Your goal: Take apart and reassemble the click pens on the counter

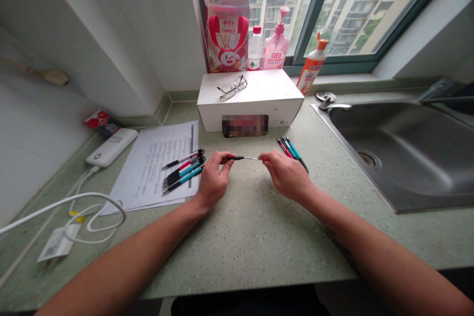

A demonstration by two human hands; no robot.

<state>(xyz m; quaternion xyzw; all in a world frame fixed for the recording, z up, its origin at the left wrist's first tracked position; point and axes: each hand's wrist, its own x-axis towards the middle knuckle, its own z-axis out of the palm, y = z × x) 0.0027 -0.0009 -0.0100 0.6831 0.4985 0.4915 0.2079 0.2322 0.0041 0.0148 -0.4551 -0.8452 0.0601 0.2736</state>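
Over the middle of the counter, my left hand (214,177) pinches the black front part of a pen (235,158). A thin refill (251,158) spans the gap from it towards my right hand (291,175). The right fingers are closed on a red pen barrel (264,160), mostly hidden by them. Beside my left hand, several pens (185,172) in black, red and teal lie on printed sheets (148,158). Just beyond my right hand is a smaller group of red and teal pens (292,149) on the counter.
A white box (255,91) carrying eyeglasses (233,88) stands behind my hands. The steel sink (392,202) is at right. A white power strip (113,148) and looped cable (96,207) lie left. Bottles, including a pink pump bottle (276,47), and a bag (227,34) line the window.
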